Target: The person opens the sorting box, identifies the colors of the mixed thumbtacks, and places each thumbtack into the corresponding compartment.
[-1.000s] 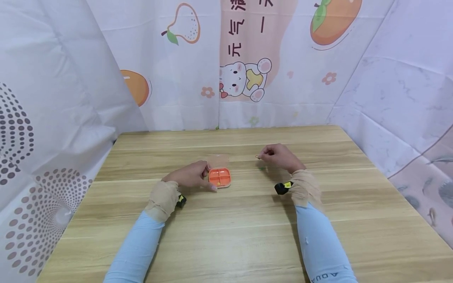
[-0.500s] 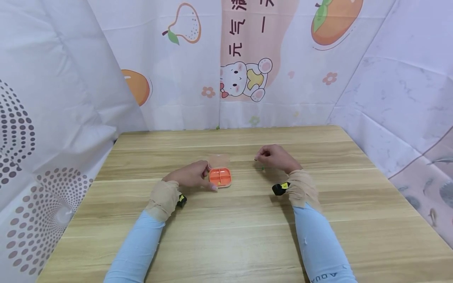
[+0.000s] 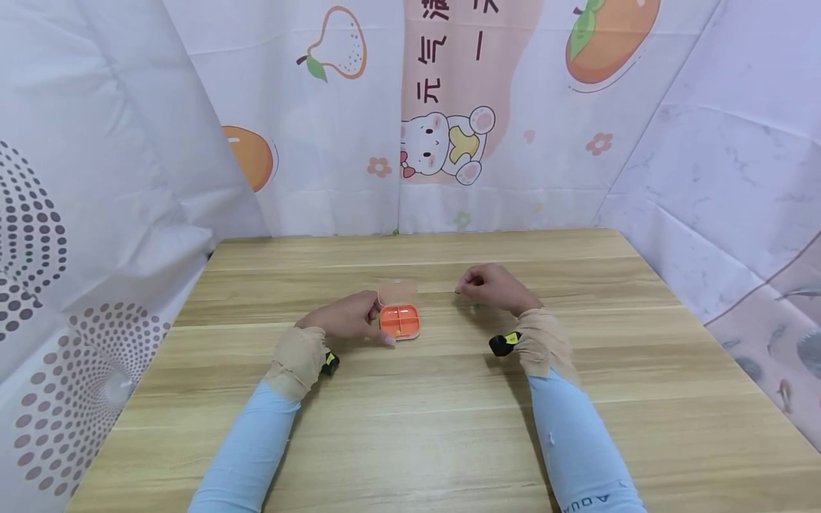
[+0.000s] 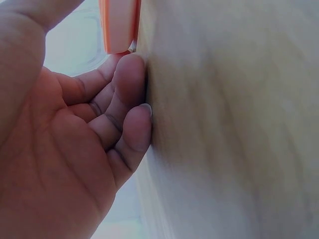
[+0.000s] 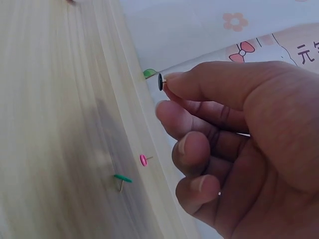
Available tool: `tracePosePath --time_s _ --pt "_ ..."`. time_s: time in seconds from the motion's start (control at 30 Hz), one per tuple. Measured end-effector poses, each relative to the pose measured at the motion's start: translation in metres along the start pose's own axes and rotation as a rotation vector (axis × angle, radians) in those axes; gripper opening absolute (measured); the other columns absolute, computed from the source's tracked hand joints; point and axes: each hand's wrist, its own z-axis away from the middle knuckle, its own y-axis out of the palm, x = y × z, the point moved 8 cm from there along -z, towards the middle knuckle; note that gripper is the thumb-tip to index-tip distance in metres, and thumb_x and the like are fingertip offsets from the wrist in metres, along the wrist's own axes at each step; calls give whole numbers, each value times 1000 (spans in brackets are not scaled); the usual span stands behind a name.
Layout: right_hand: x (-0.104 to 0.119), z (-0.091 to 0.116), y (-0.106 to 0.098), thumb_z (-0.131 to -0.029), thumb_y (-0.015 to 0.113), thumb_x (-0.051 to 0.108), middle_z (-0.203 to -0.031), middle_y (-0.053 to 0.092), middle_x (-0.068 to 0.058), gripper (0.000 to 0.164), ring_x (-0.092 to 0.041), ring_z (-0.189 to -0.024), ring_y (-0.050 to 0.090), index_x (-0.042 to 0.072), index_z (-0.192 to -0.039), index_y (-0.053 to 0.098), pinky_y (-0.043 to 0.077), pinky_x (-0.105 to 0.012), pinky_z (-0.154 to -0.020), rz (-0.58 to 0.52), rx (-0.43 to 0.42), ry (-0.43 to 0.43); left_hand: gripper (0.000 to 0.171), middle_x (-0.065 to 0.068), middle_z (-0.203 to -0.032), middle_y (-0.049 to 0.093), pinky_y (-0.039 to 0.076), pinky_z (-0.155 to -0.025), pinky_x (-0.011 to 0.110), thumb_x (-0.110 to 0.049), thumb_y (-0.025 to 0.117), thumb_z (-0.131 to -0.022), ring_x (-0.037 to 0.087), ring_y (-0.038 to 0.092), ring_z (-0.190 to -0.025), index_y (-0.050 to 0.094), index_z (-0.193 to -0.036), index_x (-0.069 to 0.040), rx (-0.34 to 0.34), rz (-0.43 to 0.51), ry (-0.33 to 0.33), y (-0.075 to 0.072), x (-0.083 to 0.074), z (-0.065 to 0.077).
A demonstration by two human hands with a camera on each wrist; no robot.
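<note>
My right hand pinches a dark-headed thumbtack by its pin between thumb and forefinger, with the other fingers curled below. It is held above the table, to the right of a small orange four-compartment box. The box's clear lid is flipped back. A small yellow piece lies in its near left compartment. My left hand holds the box from its left side, thumb along the near edge and fingers at the back. In the left wrist view, curled fingers lie against the tabletop beside the box wall.
A green thumbtack and a pink thumbtack lie on the table near my right hand. Past the wooden table's back edge hangs a printed curtain, with more cloth at both sides.
My right hand has shifted a little to the left, toward the box, still pinching the thumbtack. The left hand and the box stay in place.
</note>
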Motion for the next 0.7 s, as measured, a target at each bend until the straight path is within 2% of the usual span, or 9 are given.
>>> tracePosePath --time_s 0.17,0.37,0.7 --pt "1 -2 3 -101 65 19 -92 69 -9 17 -19 -79 58 5 -105 73 49 -32 -68 -1 3 11 62 7 -99 53 43 -79 34 -42 90 -80 20 48 -89 53 -114 -5 -3 3 -5 0 1 0" --pt "5 -2 7 -101 65 16 -93 69 -13 18 -20 -76 56 1 -107 73 47 -32 -66 -24 22 -4 62 8 -99 53 43 -80 34 -41 90 -80 20 48 -90 53 -114 -5 -5 0 -7 0 -1 1" --pt "10 -5 11 -101 66 17 -96 69 -17 16 -18 -76 55 3 -106 73 46 -31 -66 -29 39 -16 63 7 -101 53 44 -82 34 -41 90 -80 20 48 -92 53 -116 -4 -8 -1 -7 0 -2 0"
